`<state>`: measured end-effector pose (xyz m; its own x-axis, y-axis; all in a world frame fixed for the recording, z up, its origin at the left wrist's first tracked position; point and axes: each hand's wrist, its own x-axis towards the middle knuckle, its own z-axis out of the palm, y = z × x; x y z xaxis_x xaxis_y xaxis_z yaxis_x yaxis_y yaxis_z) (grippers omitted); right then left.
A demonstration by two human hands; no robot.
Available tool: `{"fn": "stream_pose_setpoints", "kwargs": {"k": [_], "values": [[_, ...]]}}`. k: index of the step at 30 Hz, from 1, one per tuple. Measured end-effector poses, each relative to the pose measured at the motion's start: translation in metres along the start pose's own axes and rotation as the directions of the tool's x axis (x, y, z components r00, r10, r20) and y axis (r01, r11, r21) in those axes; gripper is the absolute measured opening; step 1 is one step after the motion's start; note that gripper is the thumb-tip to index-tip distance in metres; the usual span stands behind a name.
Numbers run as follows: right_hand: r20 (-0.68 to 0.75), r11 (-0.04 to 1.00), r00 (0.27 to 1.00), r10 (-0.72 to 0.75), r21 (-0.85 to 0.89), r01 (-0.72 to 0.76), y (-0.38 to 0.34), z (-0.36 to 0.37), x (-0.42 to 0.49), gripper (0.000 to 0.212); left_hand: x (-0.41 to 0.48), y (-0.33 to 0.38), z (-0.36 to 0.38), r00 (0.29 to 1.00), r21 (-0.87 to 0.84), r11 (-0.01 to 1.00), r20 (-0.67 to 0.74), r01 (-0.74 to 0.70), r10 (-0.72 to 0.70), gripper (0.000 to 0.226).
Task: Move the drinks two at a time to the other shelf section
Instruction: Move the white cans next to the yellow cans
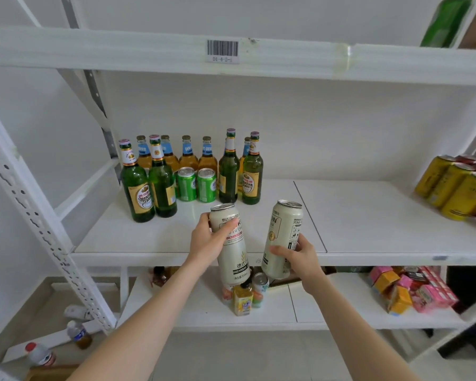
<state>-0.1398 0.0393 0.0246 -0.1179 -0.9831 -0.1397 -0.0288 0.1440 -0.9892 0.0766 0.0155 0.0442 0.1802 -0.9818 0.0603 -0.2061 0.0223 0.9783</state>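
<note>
Bright, even, diffuse light; white shelving [149,237] nearly washed out. Shadows soft, faint beneath bottles [161,185]. Heavy wide-angle bend at edges, upright [39,215] bowing. Top-right corner smeared, out of focus. Centre sharp.

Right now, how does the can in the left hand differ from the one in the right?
Grip: the left hand holds the left can near its top; the right hand holds the right can by its lower half. Tilt: left can's top leans left, right can's top leans right. Print: left can shows a red band, right can a gold round emblem. Shared: both tall, cream, silver-topped, held off the shelf.
</note>
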Motion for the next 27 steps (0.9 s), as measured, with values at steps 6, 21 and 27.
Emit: {"fn": "stream_pose_setpoints", "kwargs": {"k": [6, 21, 27], "values": [[0.031, 0.998, 0.999, -0.014, -0.062, 0.016, -0.006, -0.079, 0.007, 0.049, -0.018, 0.024, 0.072, 0.999, -0.021, 1.0, -0.036, -0.019, 0.018, 0.043], [-0.034, 0.999, 0.999, -0.004, -0.053, 0.003, -0.006, -0.26, 0.054, 0.053, -0.01, 0.068, 0.26, 0.994, 0.038, 0.996, 0.075, -0.077, 0.074, 0.05], [-0.088, 0.999, 0.995, -0.047, -0.023, 0.045, -0.001, -0.326, 0.088, 0.047, 0.008, 0.08, 0.338, 0.989, 0.059, 0.993, 0.119, -0.099, 0.091, 0.046]]}}
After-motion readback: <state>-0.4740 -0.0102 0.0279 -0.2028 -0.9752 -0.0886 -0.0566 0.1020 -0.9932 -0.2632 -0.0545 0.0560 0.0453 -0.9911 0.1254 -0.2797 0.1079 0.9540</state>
